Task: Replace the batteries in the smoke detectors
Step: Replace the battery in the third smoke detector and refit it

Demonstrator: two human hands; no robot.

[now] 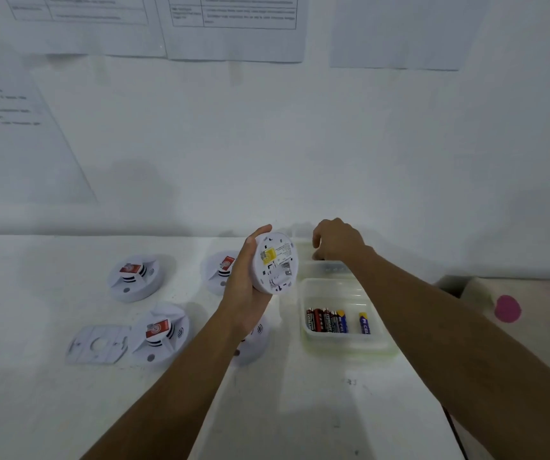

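Here, left hand (245,287) gripping upturned smoke detector (275,262), right hand (338,242) curled over far tray (325,268), grasp unclear

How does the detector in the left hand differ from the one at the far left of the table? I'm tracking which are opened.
The held detector is off the table, tilted on edge in the left hand, its back with a yellow label showing. The far-left detector lies on the table untouched, red-labelled sensor side up. Both are round and white.
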